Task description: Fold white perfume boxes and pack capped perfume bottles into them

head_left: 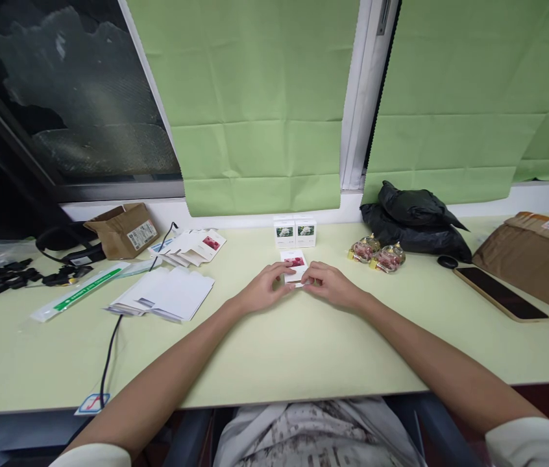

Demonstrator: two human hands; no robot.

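Observation:
In the head view, a small white box with a red flower picture lies on the table between my two hands. My left hand grips its left side, fingers curled over the edge. On the opposite side my right hand has its fingers bent and pressed at the lower right corner of the box. The near end of the box is partly hidden by the fingertips. Just behind it stand two white boxes with white flower pictures, side by side.
Folded white cartons and printed ones lie at left, near a black cable and an opened brown box. At right are two ornate glass bottles, a black bag, a phone and a brown parcel.

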